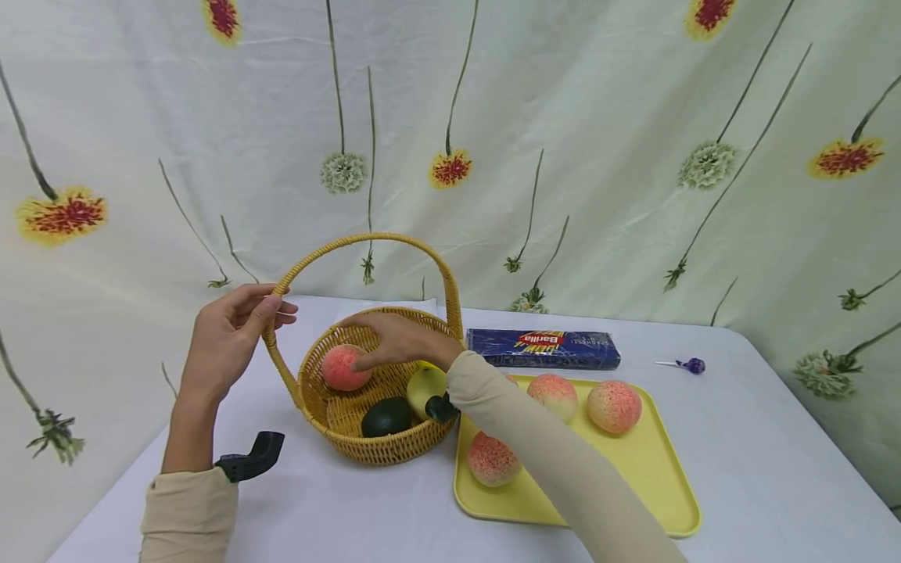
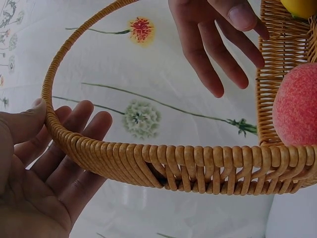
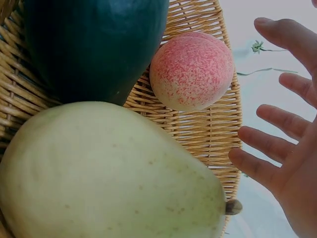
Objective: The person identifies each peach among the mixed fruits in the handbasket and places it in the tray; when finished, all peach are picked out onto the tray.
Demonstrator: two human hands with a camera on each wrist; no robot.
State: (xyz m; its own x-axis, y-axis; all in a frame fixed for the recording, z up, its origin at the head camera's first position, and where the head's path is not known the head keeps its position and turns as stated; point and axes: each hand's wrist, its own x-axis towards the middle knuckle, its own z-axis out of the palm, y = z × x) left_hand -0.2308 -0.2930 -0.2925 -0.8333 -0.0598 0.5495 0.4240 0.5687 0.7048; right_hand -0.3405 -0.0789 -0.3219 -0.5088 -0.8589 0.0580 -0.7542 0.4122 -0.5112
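Note:
My left hand (image 1: pixel 228 336) holds the handle (image 1: pixel 366 237) of a yellow-brown wicker basket (image 1: pixel 380 450), thumb on one side and fingers on the other. Over the basket reaches my right hand (image 1: pixel 401 340), its fingers spread and apart from the fruit in the right wrist view. A pink peach (image 1: pixel 345 367) lies at the basket's left, closest to that hand. Beside it are a dark green avocado (image 1: pixel 386 417) and a pale green pear (image 3: pixel 109 168) with a short stem. A bit of yellow fruit (image 2: pixel 301 7) shows at the left wrist view's corner.
Right of the basket, a yellow tray (image 1: pixel 651 477) carries several peaches (image 1: pixel 615 407), partly hidden by my right forearm. Behind it lies a blue Barilla spaghetti box (image 1: pixel 542 349). A purple lollipop (image 1: pixel 693 365) lies farther right. A flowered cloth (image 1: pixel 605 156) hangs behind the white table.

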